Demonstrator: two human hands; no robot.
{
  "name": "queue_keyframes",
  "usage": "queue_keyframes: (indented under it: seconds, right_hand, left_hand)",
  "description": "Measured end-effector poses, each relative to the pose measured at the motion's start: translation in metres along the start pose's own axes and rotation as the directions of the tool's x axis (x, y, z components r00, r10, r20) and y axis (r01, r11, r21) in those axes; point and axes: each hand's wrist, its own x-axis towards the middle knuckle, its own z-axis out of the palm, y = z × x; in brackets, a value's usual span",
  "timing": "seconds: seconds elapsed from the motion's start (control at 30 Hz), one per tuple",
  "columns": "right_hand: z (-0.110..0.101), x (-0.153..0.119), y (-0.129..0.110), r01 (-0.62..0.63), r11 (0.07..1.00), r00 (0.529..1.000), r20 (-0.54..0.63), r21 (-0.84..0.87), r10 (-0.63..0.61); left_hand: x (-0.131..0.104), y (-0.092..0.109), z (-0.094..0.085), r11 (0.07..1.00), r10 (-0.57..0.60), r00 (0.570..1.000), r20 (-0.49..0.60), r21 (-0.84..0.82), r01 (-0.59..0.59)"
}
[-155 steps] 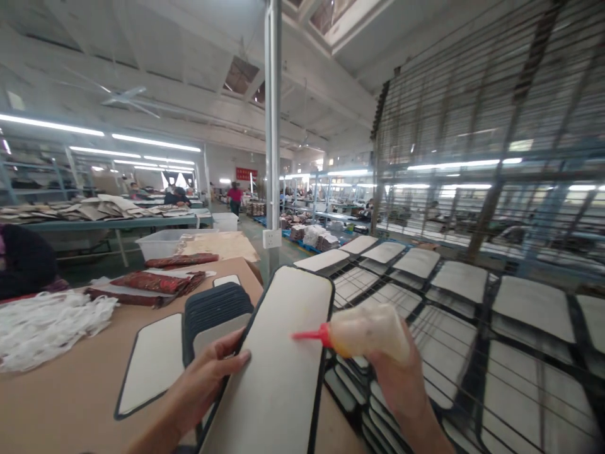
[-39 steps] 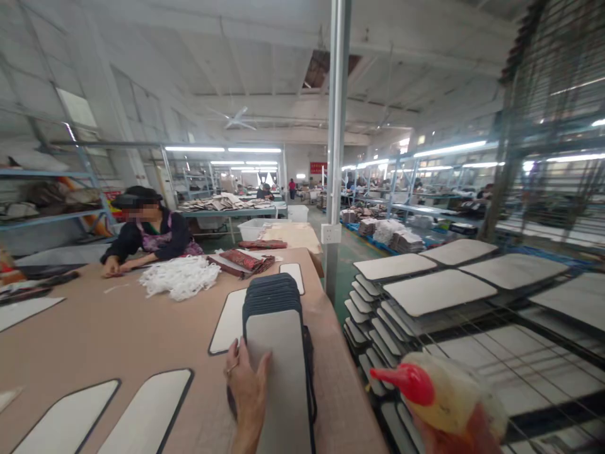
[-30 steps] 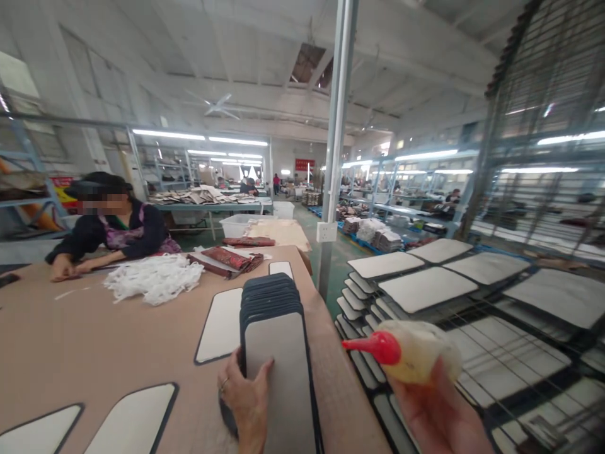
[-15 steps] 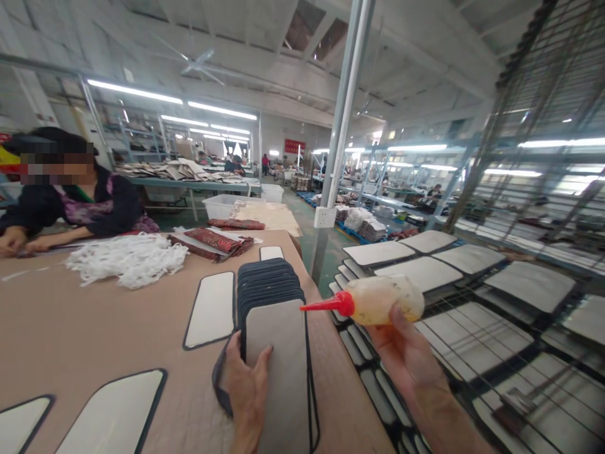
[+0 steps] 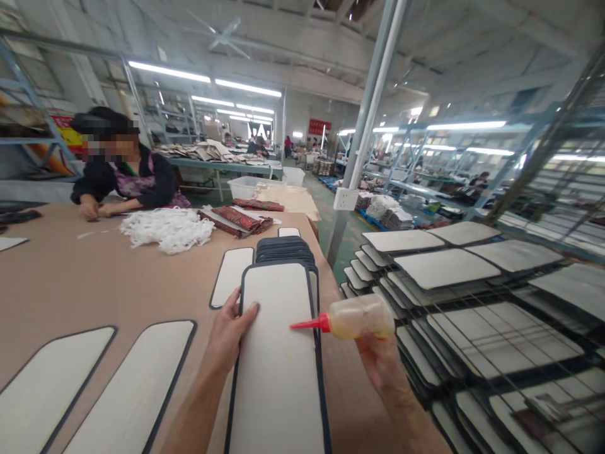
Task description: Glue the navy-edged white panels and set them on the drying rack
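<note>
My left hand [image 5: 229,334] grips the left edge of a long white panel [image 5: 276,372] with a dark border and rounded corners, its thumb on the white face. My right hand [image 5: 380,366] is wrapped round a translucent squeeze bottle [image 5: 362,317] holding some yellowish liquid. The bottle lies sideways, and its red nozzle points left over the panel's right half; whether the tip touches the face I cannot tell. Just behind the panel stands a stack of dark-edged panels [image 5: 286,248], partly hidden by it.
More bordered panels [image 5: 137,384] lie on the brown table [image 5: 155,284]. White cord [image 5: 167,230] is heaped near a co-worker [image 5: 125,176] at the far left. Red patterned fabric [image 5: 239,219] lies at the back. On the right, a wire rack [image 5: 505,328] carries many panels beside a metal post [image 5: 366,126].
The panel under my left hand now shows its white face and dark border more fully. The bottle has come lower and left, its nozzle now over that face. The view has shifted.
</note>
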Motion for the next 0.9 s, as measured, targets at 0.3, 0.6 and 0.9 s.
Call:
queue_keyframes:
  seconds: [0.3,0.6,0.9]
  right_hand:
    - [-0.002,-0.063,-0.022,-0.069,0.995,0.985,0.154,-0.065,0.078]
    - [0.016,-0.022,-0.086,0.111,0.980,0.993,0.021,0.167,-0.116]
    - [0.029,0.002,-0.155,0.206,0.979,0.921,0.337,0.000,-0.194]
  left_hand:
    - [-0.005,0.047,0.002,0.996,0.085,0.996,0.016,-0.033,-0.085]
    - [-0.012,0.065,0.003,0.967,0.125,0.981,0.149,0.203,-0.154]
    - [-0.032,0.073,0.024,0.791,0.076,0.730,0.679,0.404,-0.458]
